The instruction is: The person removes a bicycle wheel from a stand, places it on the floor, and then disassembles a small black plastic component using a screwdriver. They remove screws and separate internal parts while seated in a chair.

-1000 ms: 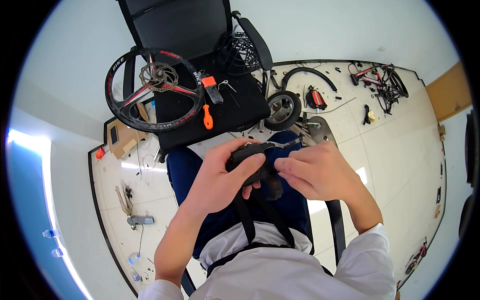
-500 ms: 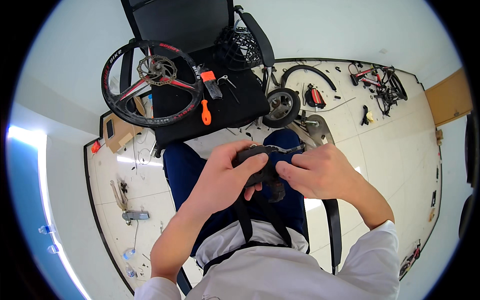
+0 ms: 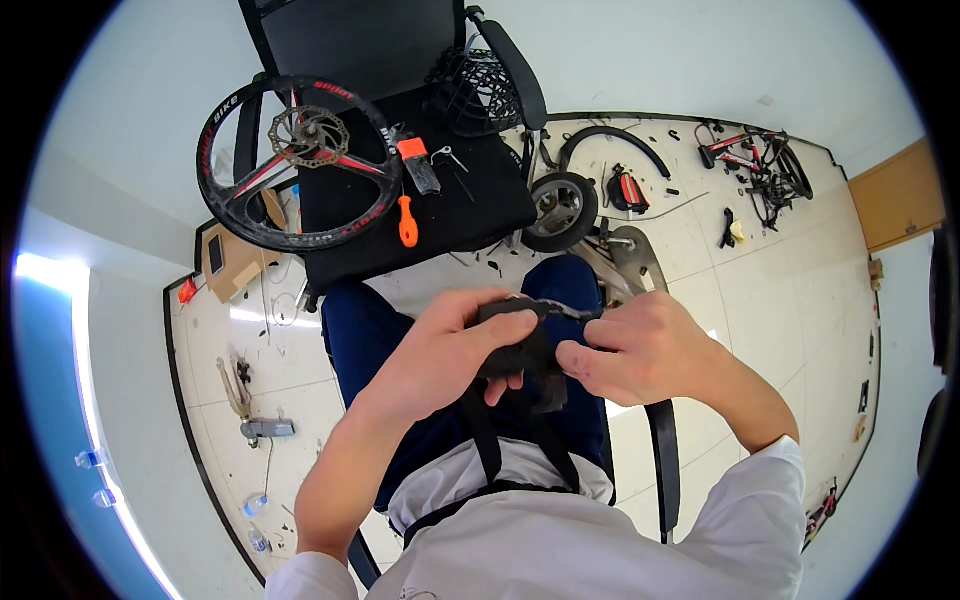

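Over my lap, my left hand [image 3: 450, 345] grips a dark, blocky part [image 3: 525, 352], thumb on top and fingertips curled beneath. Its exact kind is hard to make out. A thin grey, chain-like strip [image 3: 565, 309] runs from its upper edge toward my right hand [image 3: 645, 345]. That hand is closed in a pinch right beside the part, and whatever lies between its fingers is hidden. A blurred dark piece hangs from the part's lower side.
Ahead, a black chair [image 3: 420, 225] bears a spoked wheel [image 3: 293, 165] with a disc rotor, an orange-handled screwdriver [image 3: 407, 222], an orange-and-black brush [image 3: 417, 165] and a black basket [image 3: 472, 95]. A small wheel [image 3: 560, 213] and a red-black bike frame [image 3: 745, 160] are on the floor.
The dark part has turned slightly in my left hand, and its lower piece has shifted a little left. My right hand stays pinched beside it. The view has moved slightly.
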{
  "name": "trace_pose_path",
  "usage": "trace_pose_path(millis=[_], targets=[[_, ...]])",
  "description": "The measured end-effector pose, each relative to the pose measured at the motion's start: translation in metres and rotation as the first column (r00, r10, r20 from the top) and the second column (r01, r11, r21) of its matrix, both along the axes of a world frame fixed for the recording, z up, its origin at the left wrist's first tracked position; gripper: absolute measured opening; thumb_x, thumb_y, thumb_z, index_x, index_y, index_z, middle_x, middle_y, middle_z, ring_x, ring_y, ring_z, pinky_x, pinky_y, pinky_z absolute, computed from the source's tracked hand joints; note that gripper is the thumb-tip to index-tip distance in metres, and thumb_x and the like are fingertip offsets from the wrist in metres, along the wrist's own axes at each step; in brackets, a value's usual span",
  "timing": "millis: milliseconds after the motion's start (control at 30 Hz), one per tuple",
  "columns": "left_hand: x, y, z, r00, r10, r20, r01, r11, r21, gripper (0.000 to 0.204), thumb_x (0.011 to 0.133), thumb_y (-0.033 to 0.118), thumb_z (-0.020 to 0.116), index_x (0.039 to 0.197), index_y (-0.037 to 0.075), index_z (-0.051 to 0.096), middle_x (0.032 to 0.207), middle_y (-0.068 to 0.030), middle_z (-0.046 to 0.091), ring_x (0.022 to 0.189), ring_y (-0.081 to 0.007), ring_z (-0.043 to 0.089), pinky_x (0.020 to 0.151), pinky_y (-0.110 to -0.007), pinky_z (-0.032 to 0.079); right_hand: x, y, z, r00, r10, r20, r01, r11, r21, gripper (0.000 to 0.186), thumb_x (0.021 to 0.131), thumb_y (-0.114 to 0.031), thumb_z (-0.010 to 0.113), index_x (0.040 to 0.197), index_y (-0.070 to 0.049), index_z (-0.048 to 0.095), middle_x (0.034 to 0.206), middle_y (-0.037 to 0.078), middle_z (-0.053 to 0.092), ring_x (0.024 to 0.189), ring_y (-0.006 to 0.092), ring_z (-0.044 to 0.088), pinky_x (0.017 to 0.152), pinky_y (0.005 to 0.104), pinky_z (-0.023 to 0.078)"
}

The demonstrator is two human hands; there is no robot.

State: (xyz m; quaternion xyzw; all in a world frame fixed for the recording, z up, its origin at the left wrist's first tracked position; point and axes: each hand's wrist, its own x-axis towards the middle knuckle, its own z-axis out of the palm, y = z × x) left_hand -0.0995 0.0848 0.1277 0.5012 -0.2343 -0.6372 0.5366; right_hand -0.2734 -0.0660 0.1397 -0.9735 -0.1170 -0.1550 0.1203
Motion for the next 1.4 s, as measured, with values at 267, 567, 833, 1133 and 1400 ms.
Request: trace_pose_path(millis=[267,567,833,1133,1400], targets=[[-0.011,0.019,0.006,0.828,0.343,0.444,-0.217,0.925,-0.312,0.026,0.089,0.012,0.064,0.111,0.0,0.058,0.077,-0.0045,0.06,0.065,-0.0089,0.054,0.059,-0.022,0.043,-0.009,0.005,-0.009,0.971,-0.236,0.032,0.186,0.836,0.516,0.008,0.085,-0.005,0.062,0.093,-0.003,0.062,0.065,0.004,0.057,0.046,0.0191,0.054,0.043,0.0297,0.04],[-0.012,0.023,0.004,0.897,0.407,0.17,-0.342,0.885,-0.314,0.03,0.093,0.01,0.058,0.12,-0.001,0.053,0.092,-0.0106,0.064,0.066,-0.0165,0.061,0.06,-0.026,0.05,-0.015,0.017,-0.011,0.968,-0.248,-0.045,0.204,0.665,0.718,0.008,0.09,-0.001,0.055,0.095,0.0,0.061,0.072,0.008,0.057,0.049,0.0188,0.054,0.046,0.0275,0.038],[0.002,0.012,-0.026,0.738,0.456,-0.498,-0.475,0.875,0.097,0.032,0.099,0.022,0.045,0.116,-0.004,0.053,0.089,-0.0127,0.063,0.068,-0.019,0.058,0.06,-0.029,0.044,0.005,0.036,-0.018,0.957,-0.279,0.082,0.147,0.705,0.694,0.013,0.085,0.0,0.061,0.098,0.0,0.061,0.069,0.01,0.06,0.051,0.0244,0.058,0.046,0.03,0.043],[0.003,0.012,-0.026,0.725,0.461,-0.511,-0.473,0.873,0.116,0.03,0.1,0.022,0.045,0.114,-0.002,0.055,0.091,-0.0113,0.063,0.072,-0.018,0.058,0.062,-0.029,0.044,0.027,0.043,-0.02,0.926,-0.321,0.2,0.15,0.797,0.585,0.02,0.079,0.003,0.065,0.098,0.0,0.061,0.068,0.008,0.061,0.051,0.0237,0.059,0.044,0.0302,0.044],[-0.003,0.009,-0.028,0.701,0.437,-0.564,-0.452,0.884,0.124,0.029,0.098,0.021,0.049,0.111,-0.003,0.059,0.093,-0.0096,0.064,0.073,-0.019,0.06,0.063,-0.026,0.049,0.031,0.036,-0.024,0.905,-0.344,0.251,0.208,0.871,0.445,0.023,0.076,0.001,0.067,0.098,-0.003,0.061,0.065,0.004,0.055,0.049,0.0201,0.055,0.043,0.0298,0.042]])
